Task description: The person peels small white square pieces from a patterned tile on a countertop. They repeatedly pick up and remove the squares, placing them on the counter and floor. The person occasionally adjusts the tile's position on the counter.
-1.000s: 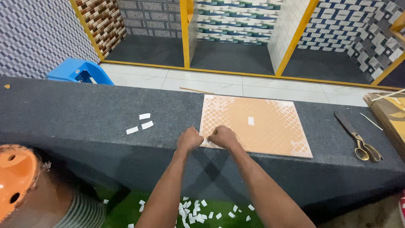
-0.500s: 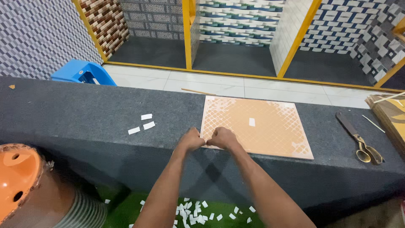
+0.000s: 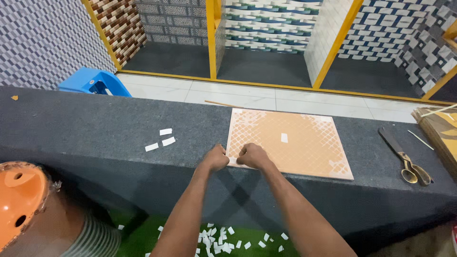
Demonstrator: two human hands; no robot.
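The tile (image 3: 288, 143) lay face down, orange back up, on the grey counter (image 3: 85, 128), its near left corner at the counter's front edge. Both hands met at that corner. The left hand (image 3: 216, 158) was closed into a loose fist, fingers curled onto the corner. The right hand (image 3: 253, 156) was closed likewise, pinching at a small white strip (image 3: 232, 161) there; whether the strip was being stuck down or peeled could not be told from above.

Judgement: the work wanted a steady tile, so one hand should press it flat while the other handles the strip, keeping it square to the edge.

Both forearms reached up from below, wrists low, knuckles nearly touching.

A white sticker (image 3: 284, 137) sat mid-tile. Three paper bits (image 3: 162, 139) lay to the left, scissors (image 3: 404, 157) well to the right.
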